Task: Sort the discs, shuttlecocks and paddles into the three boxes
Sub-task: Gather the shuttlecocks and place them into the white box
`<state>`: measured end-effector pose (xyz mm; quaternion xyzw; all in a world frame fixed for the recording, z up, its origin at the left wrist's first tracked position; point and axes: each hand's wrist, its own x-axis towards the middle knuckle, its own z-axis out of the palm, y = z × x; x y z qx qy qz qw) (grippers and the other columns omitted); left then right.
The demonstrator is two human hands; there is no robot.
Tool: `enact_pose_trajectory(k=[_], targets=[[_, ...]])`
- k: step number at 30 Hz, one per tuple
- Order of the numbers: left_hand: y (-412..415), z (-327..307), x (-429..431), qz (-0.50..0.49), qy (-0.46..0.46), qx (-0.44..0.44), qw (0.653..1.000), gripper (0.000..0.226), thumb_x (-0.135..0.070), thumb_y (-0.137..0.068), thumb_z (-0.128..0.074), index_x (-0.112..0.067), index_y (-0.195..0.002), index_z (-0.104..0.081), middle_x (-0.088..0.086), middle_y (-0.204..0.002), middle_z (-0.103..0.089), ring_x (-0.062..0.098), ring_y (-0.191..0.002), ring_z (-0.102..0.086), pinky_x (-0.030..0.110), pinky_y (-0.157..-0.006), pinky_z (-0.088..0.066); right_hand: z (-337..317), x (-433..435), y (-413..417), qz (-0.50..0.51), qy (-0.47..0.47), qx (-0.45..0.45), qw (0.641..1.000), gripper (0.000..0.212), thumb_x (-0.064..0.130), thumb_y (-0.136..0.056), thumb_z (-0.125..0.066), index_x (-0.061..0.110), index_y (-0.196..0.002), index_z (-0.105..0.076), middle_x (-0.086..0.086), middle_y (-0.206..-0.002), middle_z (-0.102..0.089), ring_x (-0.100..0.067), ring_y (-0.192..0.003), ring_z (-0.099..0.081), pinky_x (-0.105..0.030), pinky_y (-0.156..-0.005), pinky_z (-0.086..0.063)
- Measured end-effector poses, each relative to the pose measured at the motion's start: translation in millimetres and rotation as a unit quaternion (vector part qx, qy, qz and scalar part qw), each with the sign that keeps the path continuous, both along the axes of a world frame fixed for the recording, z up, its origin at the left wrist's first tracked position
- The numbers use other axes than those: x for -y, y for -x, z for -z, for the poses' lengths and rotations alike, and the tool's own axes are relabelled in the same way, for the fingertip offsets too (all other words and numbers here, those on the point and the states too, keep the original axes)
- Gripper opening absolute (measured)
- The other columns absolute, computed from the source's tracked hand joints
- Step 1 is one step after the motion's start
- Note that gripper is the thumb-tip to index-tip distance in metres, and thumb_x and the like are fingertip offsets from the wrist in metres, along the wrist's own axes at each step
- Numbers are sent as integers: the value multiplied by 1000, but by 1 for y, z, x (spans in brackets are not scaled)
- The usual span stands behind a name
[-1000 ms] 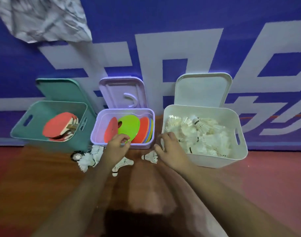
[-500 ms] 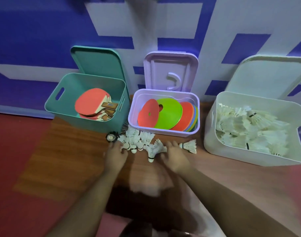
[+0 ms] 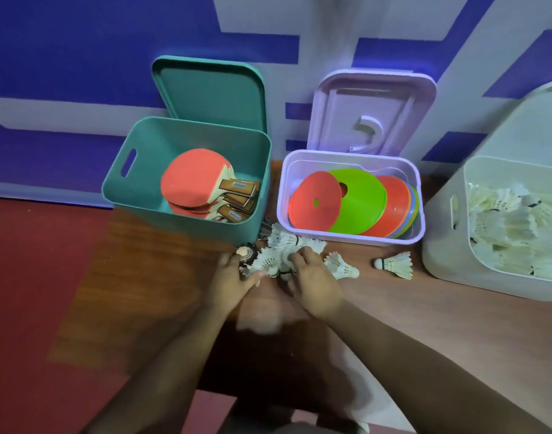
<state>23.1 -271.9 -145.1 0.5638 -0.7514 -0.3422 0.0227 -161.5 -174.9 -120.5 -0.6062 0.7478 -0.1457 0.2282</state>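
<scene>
Three open boxes stand along the wall. The teal box (image 3: 137,195) holds red paddles (image 3: 193,180). The lilac box (image 3: 346,238) holds coloured discs (image 3: 356,202). The white box (image 3: 444,245) at the right holds several shuttlecocks (image 3: 516,227). A small pile of white shuttlecocks (image 3: 281,245) lies on the floor before the teal and lilac boxes. My left hand (image 3: 227,280) and my right hand (image 3: 315,283) close in on this pile from both sides, fingers curled round shuttlecocks. Two loose shuttlecocks lie to the right, one (image 3: 342,266) near my right hand, another (image 3: 393,264) near the white box.
A small dark round object (image 3: 245,252) lies beside the pile at the teal box's corner. The teal lid (image 3: 212,89) and the lilac lid (image 3: 372,111) lean on the blue and white wall. Wooden floor, with red mat at the left.
The view has swung left and closer. Both hands have drawn together onto the shuttlecock pile, gathering it between them.
</scene>
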Motion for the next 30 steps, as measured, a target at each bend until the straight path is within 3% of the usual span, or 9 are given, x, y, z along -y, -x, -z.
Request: enact_pose_trajectory(k=[3,6,12,15,18,20,23,26,30], targets=[[-18,-1,-7,55,-18,-15,998,71,-44,-70,-81,-7,-125,-57,8,-129,-48,21,-121,-50,23,-105,-32,3,12,-18,-33,25,-10,999,43,20,-79,-59,9,-121,-53,-11,-114,-49,-33,-101,-51,-43,-86,-48],[-35,0,-13,70,-3,-24,997,59,-31,-69,-84,-6,-116,-58,8,-122,-50,22,-113,-53,22,-99,-35,7,26,-32,-93,-53,-31,994,46,20,-82,-56,15,-127,-54,-12,-126,-48,-35,-108,-49,-44,-90,-48],[-56,2,-8,-10,55,-59,997,25,-29,-82,-74,-10,-91,-61,6,-98,-53,24,-89,-57,33,-85,-44,18,28,-39,-145,-119,-151,971,22,18,-86,-51,19,-96,-69,-6,-111,-59,-31,-109,-47,-40,-95,-40],[-59,-4,-1,-19,45,-85,995,18,-27,-84,-71,-12,-90,-64,7,-93,-60,25,-89,-60,27,-79,-40,11,24,-34,-38,-34,-49,997,19,20,-81,-49,14,-83,-67,-6,-89,-59,-33,-92,-55,-39,-83,-45],[-60,-9,2,-29,2,-126,992,19,-28,-81,-74,-24,-90,-57,-1,-83,-68,20,-80,-67,32,-75,-51,-10,27,-31,83,20,117,989,12,12,-87,-55,11,-85,-67,-4,-76,-62,-20,-77,-57,-30,-69,-41],[-59,-11,2,-32,-20,-149,988,34,-23,-78,-78,-27,-101,-53,-2,-90,-68,16,-81,-68,35,-77,-54,-27,32,-31,152,19,198,968,11,7,-88,-58,15,-83,-63,5,-60,-52,-5,-56,-47,-27,-58,-34],[-54,-13,2,-27,-55,-204,977,71,-14,-74,-81,-26,-133,-43,-3,-115,-61,3,-95,-63,24,-88,-49,-44,40,-33,230,42,269,934,8,9,-87,-62,16,-91,-61,6,-57,-50,-4,-46,-44,-22,-51,-35],[-49,-15,4,-7,-76,-227,971,80,-11,-72,-82,-24,-138,-38,0,-120,-59,-12,-95,-56,9,-84,-41,-51,46,-42,245,27,299,922,7,10,-90,-62,15,-86,-57,4,-59,-51,-7,-48,-44,-25,-53,-37],[-46,-23,8,25,-71,-226,971,70,-15,-72,-82,-28,-130,-45,-11,-122,-58,-16,-107,-50,9,-84,-42,-48,46,-55,161,-22,205,965,16,13,-90,-58,12,-105,-64,10,-60,-50,-10,-57,-49,-23,-64,-35]])
